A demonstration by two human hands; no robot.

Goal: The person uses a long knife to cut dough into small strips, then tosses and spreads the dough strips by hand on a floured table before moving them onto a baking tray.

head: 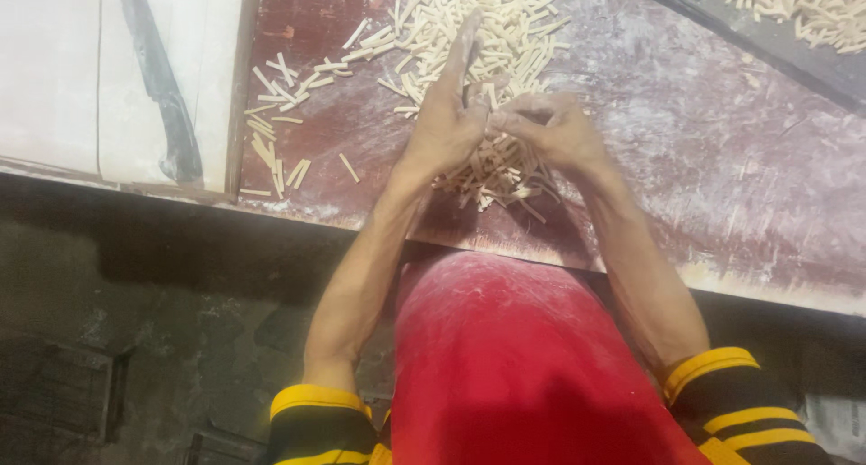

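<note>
Head cam: L hand (448, 122) & R hand (550, 129), floury, pinch short pale dough sticks (492, 172) over dusty reddish board (686, 149); both closed on sticks.

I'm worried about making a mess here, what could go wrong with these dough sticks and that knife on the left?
The dough sticks lie heaped right up to the near edge of the reddish board; with the left hand and right hand working in the pile, some could drop off. Thin sticks may also snap if pinched hard. The dark knife lies loose on the white surface; a blind reach there might catch it.
</note>
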